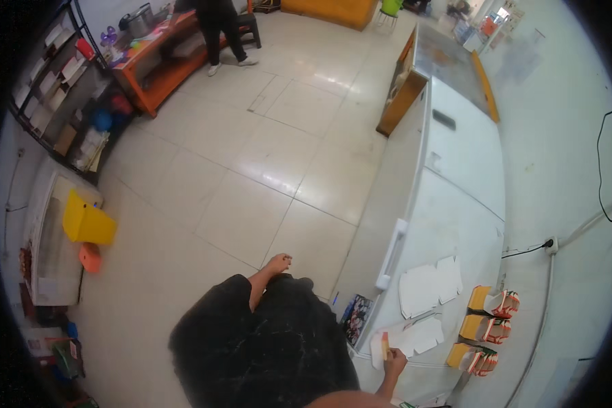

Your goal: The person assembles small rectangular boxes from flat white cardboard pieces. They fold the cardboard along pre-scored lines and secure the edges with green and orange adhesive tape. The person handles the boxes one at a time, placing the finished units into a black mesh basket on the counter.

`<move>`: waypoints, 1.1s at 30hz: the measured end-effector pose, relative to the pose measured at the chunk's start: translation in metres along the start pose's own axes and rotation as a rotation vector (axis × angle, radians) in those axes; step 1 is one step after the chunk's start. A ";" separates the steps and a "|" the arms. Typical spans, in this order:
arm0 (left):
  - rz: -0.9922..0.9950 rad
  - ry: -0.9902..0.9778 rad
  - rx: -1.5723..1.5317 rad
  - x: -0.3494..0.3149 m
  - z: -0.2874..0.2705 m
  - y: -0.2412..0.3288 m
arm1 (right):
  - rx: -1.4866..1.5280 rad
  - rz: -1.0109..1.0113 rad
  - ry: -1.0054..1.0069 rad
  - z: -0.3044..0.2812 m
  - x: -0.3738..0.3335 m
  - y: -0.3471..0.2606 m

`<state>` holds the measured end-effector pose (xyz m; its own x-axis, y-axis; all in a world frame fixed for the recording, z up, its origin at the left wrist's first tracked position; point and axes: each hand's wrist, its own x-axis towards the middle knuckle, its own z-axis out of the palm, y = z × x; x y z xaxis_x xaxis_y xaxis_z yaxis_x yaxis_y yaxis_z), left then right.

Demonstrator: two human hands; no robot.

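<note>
On the near end of the white chest freezer (428, 211), my right hand (394, 362) pinches a small flat yellow-and-red piece (385, 345), possibly card. Under and beside it lies a white unfolded cardboard blank (418, 334); a second white blank (425, 289) is just beyond. My left hand (279, 263) hangs in front of my dark clothing, away from the freezer, its fingers loosely bent and apart with nothing visible in them. Along the wall side stand three yellow packs with red-and-white striped ends, the middle pack (474, 328) among them.
A dark patterned item (358, 318) lies at the freezer's near left edge. Beyond the freezer is a glass-topped wooden counter (455, 58). At left are a yellow bin (88, 217), a black shelf rack (54, 81) and an orange table (160, 71), where another person (217, 27) stands.
</note>
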<state>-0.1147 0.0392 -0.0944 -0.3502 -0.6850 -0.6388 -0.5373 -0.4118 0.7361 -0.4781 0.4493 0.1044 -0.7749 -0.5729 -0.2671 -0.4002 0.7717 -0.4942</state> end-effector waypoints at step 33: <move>0.046 -0.204 0.088 -0.041 0.053 0.055 | 0.022 -0.067 0.347 -0.040 -0.015 -0.033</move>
<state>-0.1707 0.0766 -0.0392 -0.5192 -0.5621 -0.6438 -0.5791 -0.3226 0.7487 -0.4733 0.4435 0.1579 -0.8689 -0.4911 0.0613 -0.4478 0.7274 -0.5199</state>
